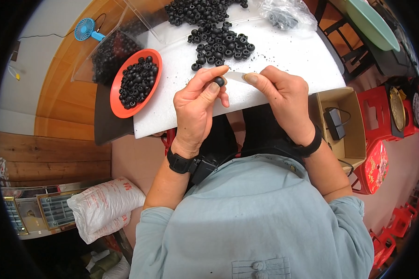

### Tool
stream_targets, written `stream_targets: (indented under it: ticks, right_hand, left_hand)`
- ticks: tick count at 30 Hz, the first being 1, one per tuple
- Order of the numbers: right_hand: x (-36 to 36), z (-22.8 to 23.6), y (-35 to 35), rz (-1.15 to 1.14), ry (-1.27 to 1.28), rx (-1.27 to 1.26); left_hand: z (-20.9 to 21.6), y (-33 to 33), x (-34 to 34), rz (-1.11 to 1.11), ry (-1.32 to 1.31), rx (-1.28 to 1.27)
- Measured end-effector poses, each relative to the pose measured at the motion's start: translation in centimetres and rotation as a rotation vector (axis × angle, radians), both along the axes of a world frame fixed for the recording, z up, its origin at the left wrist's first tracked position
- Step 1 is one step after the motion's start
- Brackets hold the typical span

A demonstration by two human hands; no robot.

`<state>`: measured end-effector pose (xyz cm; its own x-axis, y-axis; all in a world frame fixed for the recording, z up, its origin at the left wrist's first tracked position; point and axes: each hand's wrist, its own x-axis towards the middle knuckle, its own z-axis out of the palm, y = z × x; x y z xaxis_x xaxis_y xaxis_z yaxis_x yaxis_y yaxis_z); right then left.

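Note:
My left hand [196, 104] pinches a small round black part [219, 81] between thumb and forefinger, above the near edge of a white foam board. In my right hand [286, 100] is a small knife, its thin pale blade [236, 75] pointing left at the black part. The right thumb lies along the blade, and the knife's handle is hidden in the fist. Whether the blade touches the part I cannot tell. Just beyond my hands lies a loose pile of similar black parts [221, 44], several showing a hole. Tiny black scraps are scattered around them.
An orange-red bowl [113, 95] of black parts stands at the left of the foam board [149, 122]. Behind it is a clear bin [86, 69]. A blue fan [84, 29], a clear plastic bag [291, 14], a cardboard box [354, 144] and red stools [375, 169] surround me.

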<state>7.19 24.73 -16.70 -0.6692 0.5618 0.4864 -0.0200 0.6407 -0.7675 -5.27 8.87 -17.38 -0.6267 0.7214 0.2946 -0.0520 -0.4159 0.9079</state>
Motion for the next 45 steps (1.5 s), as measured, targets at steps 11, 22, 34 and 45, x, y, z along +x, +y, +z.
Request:
stream_targets:
  ticks: [11, 22, 34, 45]
  right_hand:
    - [-0.2, -0.1, -0.3, -0.037, -0.027, 0.137]
    - [-0.1, -0.1, -0.4, -0.048, -0.038, 0.186]
    - [-0.1, 0.0, -0.6, -0.068, -0.059, 0.257]
    - [1.3, -0.1, 1.5, 0.19, 0.042, -0.384]
  left_hand:
    - [-0.1, -0.1, 0.0, -0.002, 0.055, 0.015]
    - [-0.3, 0.0, 0.0, 0.009, 0.075, 0.03]
    - [-0.3, 0.0, -0.1, -0.009, -0.027, 0.049]
    - [2.6, -2.4, -1.3, 0.386, 0.295, -0.096]
